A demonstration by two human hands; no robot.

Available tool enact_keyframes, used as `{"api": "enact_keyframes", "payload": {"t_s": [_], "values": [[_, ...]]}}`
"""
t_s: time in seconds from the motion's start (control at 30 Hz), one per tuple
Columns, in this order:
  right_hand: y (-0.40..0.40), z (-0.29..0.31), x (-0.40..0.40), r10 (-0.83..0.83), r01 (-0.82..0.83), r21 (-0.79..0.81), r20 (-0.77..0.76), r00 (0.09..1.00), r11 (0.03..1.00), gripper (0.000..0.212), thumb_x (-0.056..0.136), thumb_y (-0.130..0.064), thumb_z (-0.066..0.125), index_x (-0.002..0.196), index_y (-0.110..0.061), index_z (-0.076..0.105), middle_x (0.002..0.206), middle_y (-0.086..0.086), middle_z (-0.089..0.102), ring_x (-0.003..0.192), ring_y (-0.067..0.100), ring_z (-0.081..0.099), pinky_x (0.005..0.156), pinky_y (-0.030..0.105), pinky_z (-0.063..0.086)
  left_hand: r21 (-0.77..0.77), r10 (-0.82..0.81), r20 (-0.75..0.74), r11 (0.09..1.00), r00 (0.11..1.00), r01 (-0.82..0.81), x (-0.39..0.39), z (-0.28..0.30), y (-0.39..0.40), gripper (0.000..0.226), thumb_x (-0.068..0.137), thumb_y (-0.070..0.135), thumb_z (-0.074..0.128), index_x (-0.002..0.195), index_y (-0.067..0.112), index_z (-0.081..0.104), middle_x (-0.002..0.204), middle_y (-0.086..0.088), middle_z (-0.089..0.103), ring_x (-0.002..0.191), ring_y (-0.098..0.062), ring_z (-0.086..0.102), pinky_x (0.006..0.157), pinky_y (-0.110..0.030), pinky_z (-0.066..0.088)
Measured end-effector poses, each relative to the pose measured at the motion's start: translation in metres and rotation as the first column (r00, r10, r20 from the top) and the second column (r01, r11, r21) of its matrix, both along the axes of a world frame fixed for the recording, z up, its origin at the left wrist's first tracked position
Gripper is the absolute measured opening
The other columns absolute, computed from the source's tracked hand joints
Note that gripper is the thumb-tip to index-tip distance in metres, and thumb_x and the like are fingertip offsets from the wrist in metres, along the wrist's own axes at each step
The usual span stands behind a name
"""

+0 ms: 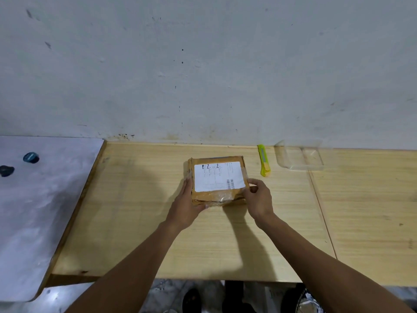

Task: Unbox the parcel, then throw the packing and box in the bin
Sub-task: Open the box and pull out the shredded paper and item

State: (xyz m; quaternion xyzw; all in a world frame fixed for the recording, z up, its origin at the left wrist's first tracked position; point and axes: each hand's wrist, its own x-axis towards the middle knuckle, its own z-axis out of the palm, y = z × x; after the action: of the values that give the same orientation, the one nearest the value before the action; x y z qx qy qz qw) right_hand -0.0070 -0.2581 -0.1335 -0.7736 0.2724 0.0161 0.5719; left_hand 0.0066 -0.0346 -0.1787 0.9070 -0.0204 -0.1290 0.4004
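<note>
A flat brown cardboard parcel [217, 195] wrapped in clear tape, with a white shipping label on top, lies on the wooden table [140, 218] near the wall. My left hand [186, 208] grips its near left corner, fingers along the left side. On the parcel's near right corner rests my right hand [259, 199], with the thumb on the right edge. A yellow-green utility knife [264, 160] lies just right of the parcel. At the bottom right, under the table edge, a dark bin [304, 301] shows in part.
A clear plastic tray [300, 157] sits right of the knife by the wall. A second wooden table [370, 211] adjoins on the right. A grey surface [33, 211] on the left carries two dark round caps [31, 157]. The wall runs close behind.
</note>
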Motion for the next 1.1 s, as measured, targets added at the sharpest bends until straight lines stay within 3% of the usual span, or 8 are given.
{"api": "enact_keyframes", "payload": {"t_s": [0.13,0.27,0.33,0.4,0.53,0.77,0.97,1.1], "values": [[-0.006,0.012,-0.001,0.195,-0.173,-0.111,0.223,0.955,0.979,0.039,0.089,-0.018,0.063,0.127,-0.022,0.054,0.100,0.000,0.061,0.088,0.014,0.058,0.076,0.024,0.049,-0.006,-0.011,0.011,1.000,1.000,0.011,0.000,-0.001,0.001,0.100,0.072,0.038,0.082,0.151,0.033,0.022,0.155,0.023,0.025,0.128,-0.013,0.052,0.102,-0.035,0.048],[-0.024,0.013,0.006,0.419,-0.330,-0.325,0.256,0.871,0.886,0.056,0.081,-0.026,0.075,0.132,-0.024,0.052,0.108,-0.003,0.053,0.100,0.013,0.049,0.081,0.017,0.040,-0.001,-0.019,0.028,1.000,0.999,0.019,0.001,0.000,0.000,0.102,0.075,0.037,0.080,0.153,0.029,0.015,0.159,0.015,0.023,0.132,-0.013,0.047,0.103,-0.026,0.041],[-0.033,0.016,0.011,0.497,-0.386,-0.395,0.231,0.837,0.834,0.054,0.079,-0.031,0.078,0.128,-0.024,0.057,0.105,-0.002,0.051,0.100,0.013,0.049,0.080,0.016,0.040,0.015,-0.020,0.013,1.000,1.000,0.020,0.000,0.003,-0.001,0.103,0.077,0.038,0.078,0.155,0.026,0.011,0.160,0.011,0.022,0.133,-0.017,0.045,0.099,-0.020,0.034],[-0.039,0.020,0.020,0.551,-0.401,-0.463,0.252,0.795,0.791,0.042,0.082,-0.027,0.075,0.122,-0.023,0.062,0.100,0.000,0.050,0.096,0.016,0.051,0.082,0.025,0.045,0.019,-0.021,-0.008,1.000,1.000,0.022,0.000,0.004,-0.001,0.107,0.079,0.041,0.077,0.155,0.027,0.003,0.163,0.011,0.013,0.138,-0.017,0.039,0.100,-0.019,0.029],[-0.039,0.029,0.049,0.506,-0.273,-0.543,0.342,0.792,0.794,0.018,0.091,-0.023,0.065,0.109,-0.025,0.070,0.090,0.005,0.047,0.087,0.019,0.049,0.082,0.037,0.047,-0.027,-0.034,-0.011,0.999,0.999,0.034,-0.001,0.006,0.000,0.109,0.078,0.044,0.076,0.154,0.032,0.000,0.163,0.011,0.008,0.147,-0.009,0.018,0.108,-0.020,0.022],[-0.023,0.055,0.098,0.392,-0.183,-0.451,0.428,0.814,0.874,0.027,0.095,-0.016,0.055,0.120,-0.017,0.063,0.101,0.007,0.060,0.094,0.021,0.058,0.087,0.044,0.049,-0.060,-0.007,-0.065,0.998,0.998,0.003,0.006,0.007,0.002,0.106,0.078,0.047,0.076,0.155,0.031,0.005,0.163,0.009,0.013,0.149,-0.011,0.017,0.120,-0.038,0.024],[-0.023,0.060,0.126,0.286,-0.086,-0.427,0.430,0.857,0.900,0.033,0.092,-0.008,0.051,0.119,-0.028,0.049,0.107,0.005,0.060,0.090,0.020,0.059,0.081,0.043,0.052,-0.078,-0.022,-0.075,0.997,0.997,0.016,0.025,0.010,-0.001,0.104,0.079,0.030,0.079,0.155,0.032,0.007,0.160,0.013,0.014,0.144,-0.003,0.016,0.114,-0.023,0.019],[-0.026,0.052,0.134,0.301,-0.078,-0.454,0.445,0.843,0.888,0.040,0.092,-0.005,0.048,0.125,-0.028,0.049,0.118,0.004,0.050,0.103,0.021,0.056,0.090,0.043,0.051,-0.082,-0.028,-0.064,0.996,0.998,0.023,0.033,0.006,-0.009,0.104,0.079,0.031,0.079,0.154,0.036,0.007,0.162,0.015,0.012,0.148,-0.007,0.017,0.114,-0.021,0.019]]}}
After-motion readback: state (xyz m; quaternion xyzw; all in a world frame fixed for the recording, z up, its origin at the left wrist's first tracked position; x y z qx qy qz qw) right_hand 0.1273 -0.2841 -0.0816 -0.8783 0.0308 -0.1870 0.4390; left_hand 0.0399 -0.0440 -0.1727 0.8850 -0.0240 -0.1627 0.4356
